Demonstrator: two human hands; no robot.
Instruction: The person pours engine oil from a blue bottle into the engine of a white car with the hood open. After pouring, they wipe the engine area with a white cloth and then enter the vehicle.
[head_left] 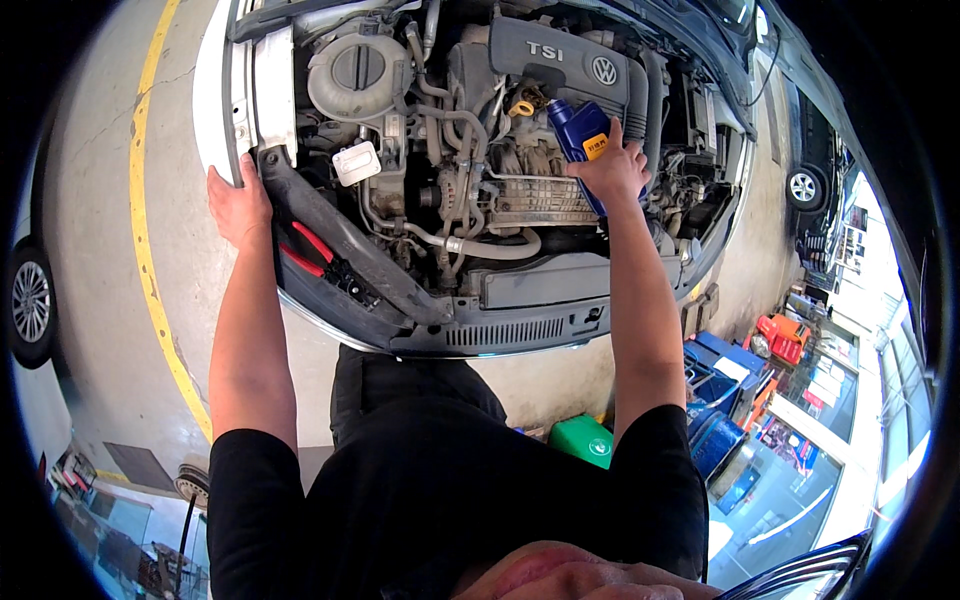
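Observation:
A dark blue oil bottle (580,130) with a yellow label is in my right hand (612,172), fingers wrapped round it. It lies tilted over the engine, its neck pointing up and left beside the black engine cover (560,60). Whether liquid is flowing cannot be made out. Just left of the bottle neck is a yellow ring-shaped handle (521,108). My left hand (240,205) rests on the white fender (212,130) at the car's edge, thumb spread from the fingers, holding nothing loose.
Red-handled pliers (306,250) lie on the black front trim. A round grey reservoir (355,75) and a white rectangular cap (356,162) are at the left of the engine bay. A green container (582,440) and a blue cart (725,360) stand on the floor behind my right arm.

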